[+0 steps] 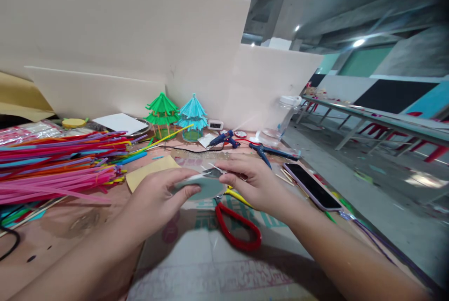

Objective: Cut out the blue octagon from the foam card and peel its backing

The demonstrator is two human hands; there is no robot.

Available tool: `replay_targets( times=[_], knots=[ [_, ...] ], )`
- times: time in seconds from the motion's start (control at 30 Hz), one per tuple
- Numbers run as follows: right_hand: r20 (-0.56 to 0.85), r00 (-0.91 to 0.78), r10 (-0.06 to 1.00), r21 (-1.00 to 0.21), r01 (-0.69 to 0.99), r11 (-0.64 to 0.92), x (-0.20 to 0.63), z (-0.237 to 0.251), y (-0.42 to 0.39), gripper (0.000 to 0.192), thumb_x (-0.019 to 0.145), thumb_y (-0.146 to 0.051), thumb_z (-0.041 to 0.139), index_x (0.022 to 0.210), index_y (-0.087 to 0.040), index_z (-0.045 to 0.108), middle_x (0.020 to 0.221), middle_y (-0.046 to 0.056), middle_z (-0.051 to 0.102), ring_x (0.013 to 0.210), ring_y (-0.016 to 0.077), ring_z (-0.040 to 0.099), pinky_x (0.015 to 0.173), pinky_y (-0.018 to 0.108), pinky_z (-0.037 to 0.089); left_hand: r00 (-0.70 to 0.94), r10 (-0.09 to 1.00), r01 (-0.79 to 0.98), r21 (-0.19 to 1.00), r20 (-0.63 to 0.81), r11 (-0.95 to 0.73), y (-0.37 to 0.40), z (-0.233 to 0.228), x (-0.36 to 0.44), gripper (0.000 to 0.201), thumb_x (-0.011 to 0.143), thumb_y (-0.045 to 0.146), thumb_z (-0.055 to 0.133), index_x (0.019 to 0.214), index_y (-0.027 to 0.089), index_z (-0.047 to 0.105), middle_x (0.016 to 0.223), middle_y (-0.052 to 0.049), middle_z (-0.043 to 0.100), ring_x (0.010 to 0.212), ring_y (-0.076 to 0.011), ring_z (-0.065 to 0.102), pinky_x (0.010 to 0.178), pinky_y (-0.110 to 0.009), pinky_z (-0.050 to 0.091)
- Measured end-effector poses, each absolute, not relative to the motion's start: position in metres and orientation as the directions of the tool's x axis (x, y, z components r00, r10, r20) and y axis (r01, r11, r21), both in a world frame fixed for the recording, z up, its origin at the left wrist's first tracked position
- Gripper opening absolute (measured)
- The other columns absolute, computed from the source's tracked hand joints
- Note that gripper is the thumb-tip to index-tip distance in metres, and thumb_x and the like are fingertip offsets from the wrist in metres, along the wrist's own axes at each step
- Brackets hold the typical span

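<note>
Both hands pinch a grey disc (cardboard print unreadable).

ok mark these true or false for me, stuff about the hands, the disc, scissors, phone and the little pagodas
1. Both hands hold a pale grey-green disc. True: the left hand and right hand grip the disc from either side.
2. The red-handled scissors are in the right hand. False: the red-handled scissors lie on the table below the hands.
3. A phone lies screen up to the right of the right hand. True: the phone rests there with a dark screen.
4. The two small pagodas are red and yellow. False: the green pagoda and blue pagoda stand by the white boards.
5. The coloured straws are piled on the right. False: the straws lie on the left.
</note>
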State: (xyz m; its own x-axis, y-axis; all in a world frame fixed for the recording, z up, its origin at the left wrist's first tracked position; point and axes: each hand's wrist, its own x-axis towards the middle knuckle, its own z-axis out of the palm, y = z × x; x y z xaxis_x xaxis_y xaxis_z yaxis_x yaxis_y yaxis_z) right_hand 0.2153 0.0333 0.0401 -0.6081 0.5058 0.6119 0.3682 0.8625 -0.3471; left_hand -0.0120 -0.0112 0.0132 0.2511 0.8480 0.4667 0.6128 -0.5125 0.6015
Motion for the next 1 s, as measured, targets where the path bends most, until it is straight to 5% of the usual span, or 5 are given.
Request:
replay_targets(
  times=[0.3,0.5,1.0],
  knots=[
    [0.539,-0.505,0.674,-0.493,0.46,0.739,0.22,0.053,0.03,0.026,0.091,-0.03,0.059,0.11,-0.017,0.07,0.097,0.008,0.073,0.082,0.0165,0.065,0.069,0.027,0.05,0.099,0.889,0.544,0.724,0.446,-0.424,-0.008,0.022,-0.014,0.025,0.083,0.042,0.062,0.097,0.025,0.075,0.083,-0.002,0.075,0.086,-0.025,0.071,0.065,-0.03,0.057],
    [0.526,-0.528,0.667,-0.471,0.472,0.745,0.221,0.056,0.029,0.027,0.092,-0.031,0.057,0.113,-0.019,0.069,0.1,0.008,0.073,0.083,0.0169,0.064,0.068,0.027,0.049,0.07,0.922,0.438,0.819,0.38,-0.371,-0.008,0.022,-0.014,0.031,0.083,0.043,0.063,0.103,0.02,0.072,0.094,-0.005,0.075,0.093,-0.0257,0.069,0.072,-0.032,0.057],
    [0.557,-0.557,0.616,-0.467,0.403,0.787,0.218,0.052,0.028,0.023,0.091,-0.028,0.059,0.109,-0.02,0.071,0.097,0.007,0.074,0.086,0.0178,0.064,0.074,0.03,0.05,0.111,0.914,0.448,0.801,0.391,-0.397,-0.01,0.022,-0.011,0.028,0.085,0.039,0.062,0.103,0.021,0.073,0.095,-0.003,0.075,0.085,-0.0208,0.069,0.067,-0.026,0.055]
  ],
)
